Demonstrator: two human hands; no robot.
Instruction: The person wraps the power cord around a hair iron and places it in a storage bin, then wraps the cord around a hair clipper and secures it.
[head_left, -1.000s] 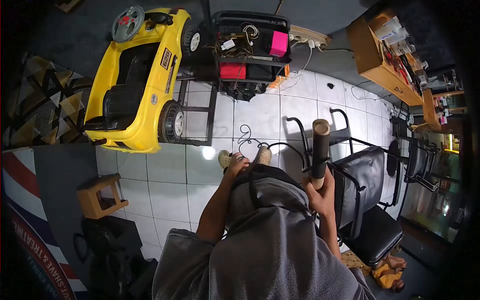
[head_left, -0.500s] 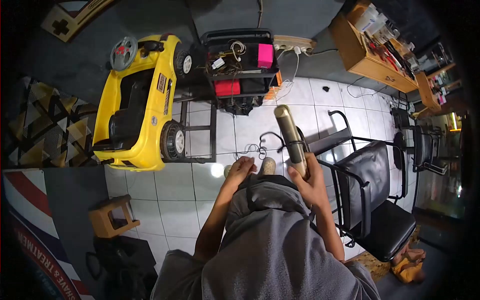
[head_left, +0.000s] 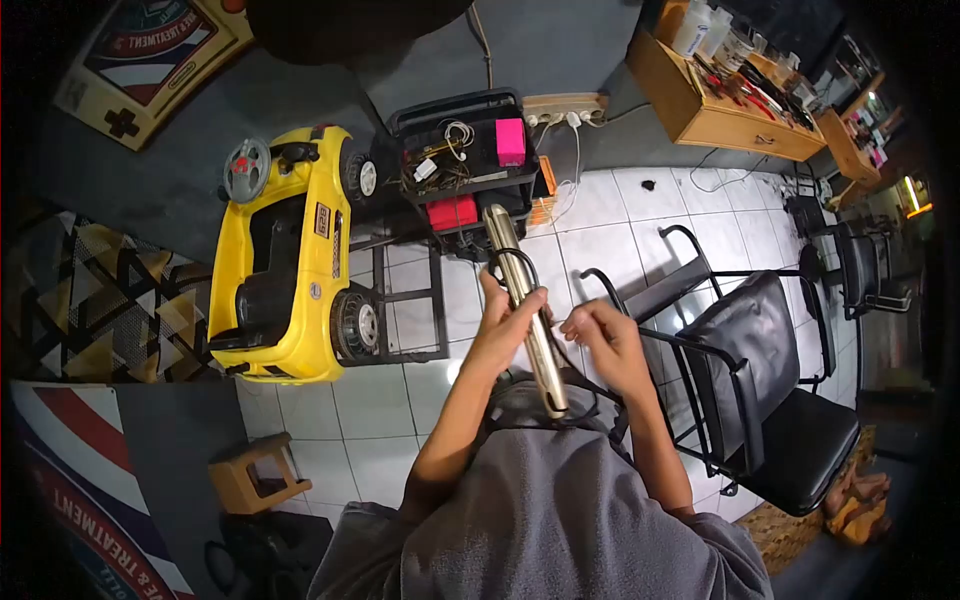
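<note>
Here the person's left hand (head_left: pixel 505 325) is closed around the middle of a long, gold-coloured metal hair iron (head_left: pixel 526 305), with its fingers clamped on the body; the iron points toward 12 o'clock and its lower end rests near the lap, on the grey cloth of the person's clothes (head_left: pixel 540 500). A thin black cord (head_left: pixel 515 260) makes a loop around the upper part of the iron. The right hand (head_left: pixel 605 340) is at 3 o'clock from the iron, just beside it, with the fingertips pinched together on what looks like a piece of that cord; the picture is too small to be sure. I judge that the step in hand is the handling of the cord around the iron, either winding or freeing it. The next move would need the left hand to keep the iron steady while the right hand leads the cord along the body without a tangle. At 3 o'clock stands a black padded chair with metal arms (head_left: pixel 760 390), at 9 o'clock a yellow plastic toy car (head_left: pixel 285 265), and at 12 o'clock a black crate with wires and a pink box (head_left: pixel 465 160) on the white tiled floor (head_left: pixel 620 215).
</note>
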